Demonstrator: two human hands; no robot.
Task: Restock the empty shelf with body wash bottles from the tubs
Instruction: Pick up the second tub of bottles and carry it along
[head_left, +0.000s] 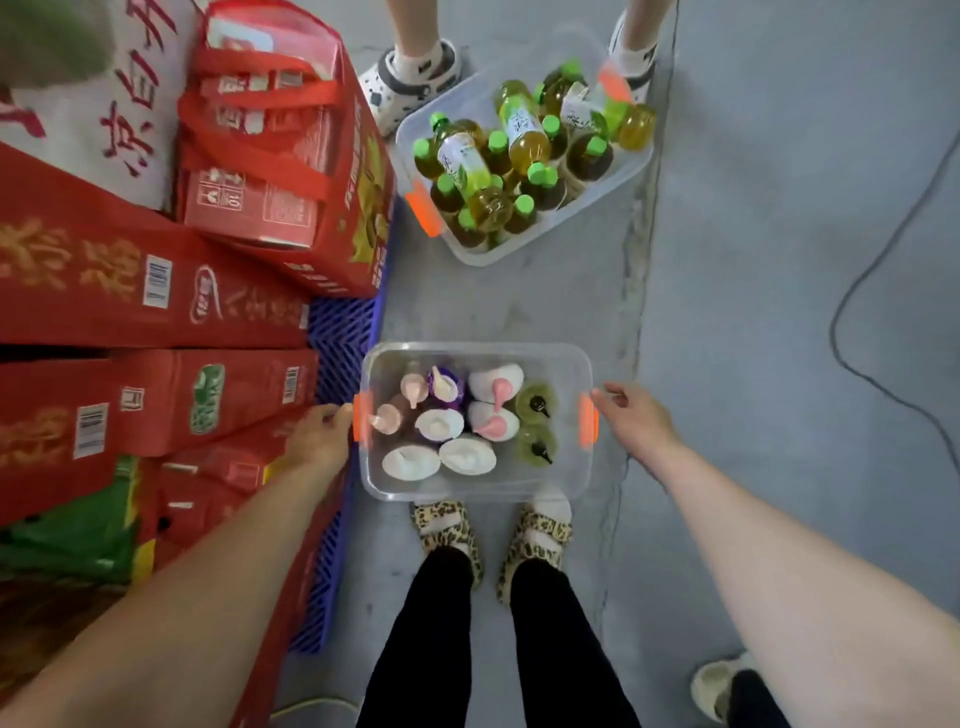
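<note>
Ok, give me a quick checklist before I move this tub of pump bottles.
1. Left hand grips clear tub at its orange latch: ok.
2. Right hand grip at the other latch: cannot tell; fingers reach it.
3. Pump bottles upright: ok.
4. Way ahead free: not ok; tub of green-capped bottles and someone's feet there.
5. Black cable away from your slippers: ok.
</note>
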